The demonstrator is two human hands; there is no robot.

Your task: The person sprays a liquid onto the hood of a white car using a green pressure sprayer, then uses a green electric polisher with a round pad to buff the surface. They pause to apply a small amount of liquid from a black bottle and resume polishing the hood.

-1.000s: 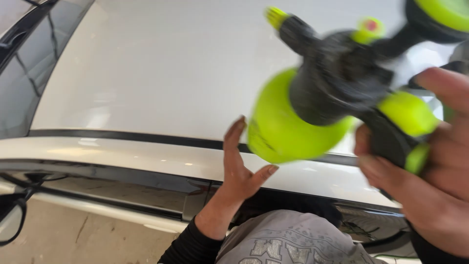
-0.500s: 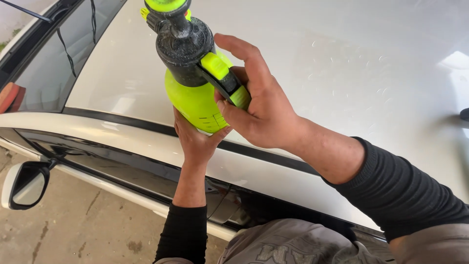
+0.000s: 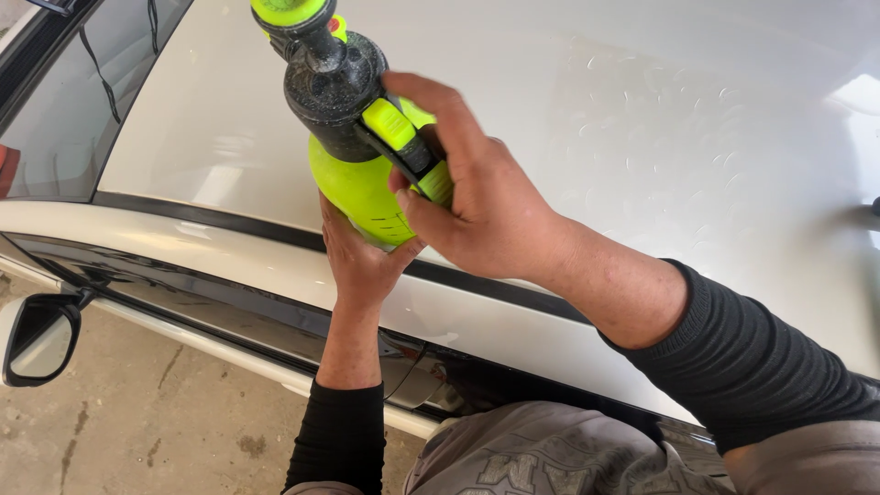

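1. One container in view: a neon-green pump sprayer bottle (image 3: 362,188), upper centre of the frame, rounded body, black speckled head, green knob on top.
2. Faint black measuring marks run down its lower side, too small to read.
3. No separate labels, signs or screens showing anywhere else.
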